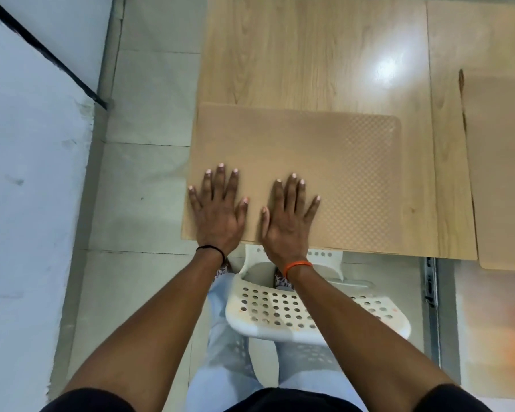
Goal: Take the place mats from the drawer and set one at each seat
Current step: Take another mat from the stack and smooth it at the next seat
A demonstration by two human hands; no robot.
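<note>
My left hand (217,208) and right hand (289,215) lie flat, fingers spread, a little apart on the place mat (324,162) at the table (309,55) edge above the white chair (283,310), so a push toward me may slide it off.

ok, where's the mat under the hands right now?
Head view: the place mat lies flat at the table's near left corner, above the white chair, with the left hand and right hand on it.
</note>
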